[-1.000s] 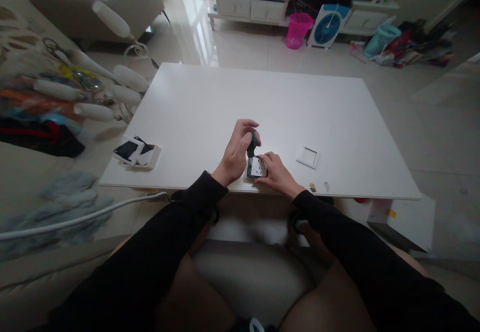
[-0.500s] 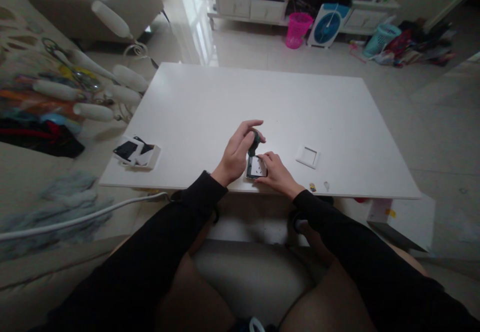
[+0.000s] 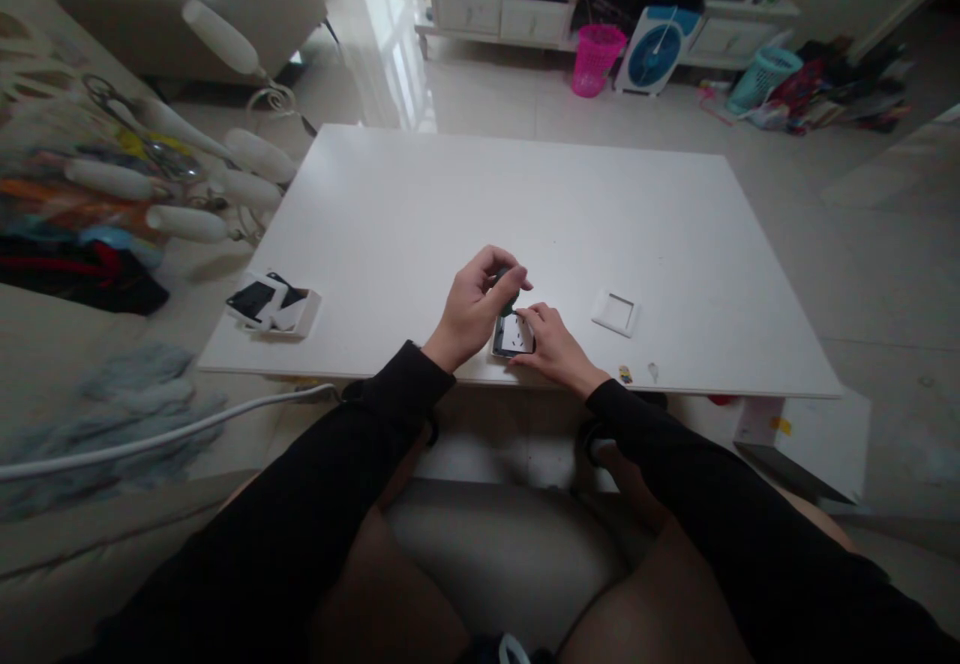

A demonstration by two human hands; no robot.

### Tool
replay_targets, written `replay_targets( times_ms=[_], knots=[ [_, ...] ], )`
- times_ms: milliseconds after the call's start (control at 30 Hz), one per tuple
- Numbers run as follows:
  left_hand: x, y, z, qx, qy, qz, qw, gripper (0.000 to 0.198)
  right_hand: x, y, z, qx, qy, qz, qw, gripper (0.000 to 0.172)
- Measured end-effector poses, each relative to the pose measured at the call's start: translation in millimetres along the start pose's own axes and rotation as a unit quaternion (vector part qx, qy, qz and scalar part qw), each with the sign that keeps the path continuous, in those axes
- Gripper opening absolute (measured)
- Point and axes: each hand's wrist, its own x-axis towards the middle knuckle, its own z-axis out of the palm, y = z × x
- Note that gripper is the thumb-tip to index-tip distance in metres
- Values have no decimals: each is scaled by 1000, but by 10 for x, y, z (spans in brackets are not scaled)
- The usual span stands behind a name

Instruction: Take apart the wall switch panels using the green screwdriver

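Observation:
My left hand [image 3: 477, 302] is closed around the dark green handle of a screwdriver [image 3: 511, 304], which stands over the far edge of a wall socket [image 3: 516, 334]. The socket has a white face with dark slots and a black frame, and it lies near the table's front edge. On its right side, my right hand [image 3: 553, 342] grips it with thumb and fingers. The screwdriver's tip is too small to make out. To the right lies a square white cover frame [image 3: 616, 313]. Close to the front edge are a small yellowish piece [image 3: 625, 374] and a small clear bag [image 3: 653, 372].
The white table [image 3: 525, 194] spreads out ahead of me. At its left end sits a white box [image 3: 296, 314] with black and white parts. A lamp stand with white shades [image 3: 255, 154] rises beside the left edge. A pink basket [image 3: 598, 59] and a fan [image 3: 652, 52] are across the floor.
My left hand's fingers, stretched out before, have curled in around the screwdriver handle, and the hand has turned. The right hand and the socket stay in place.

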Motion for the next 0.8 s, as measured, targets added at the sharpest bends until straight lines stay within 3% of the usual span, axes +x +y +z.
replay_targets(
  times_ms=[200, 567, 667, 800],
  knots=[
    [-4, -8, -12, 78, 37, 80, 993, 49, 5, 28, 19, 0, 1, 3, 1000, 82],
    [10, 18, 23, -61, -18, 3, 998, 32, 4, 66, 35, 7, 3, -5, 1000, 84],
    [-7, 9, 22, -34, -29, 11, 999, 31, 8, 57, 30, 5, 3, -5, 1000, 83],
    [-10, -66, 1, 8, 10, 14, 1000, 37, 6, 42, 13, 5, 2, -7, 1000, 80]
  ],
)
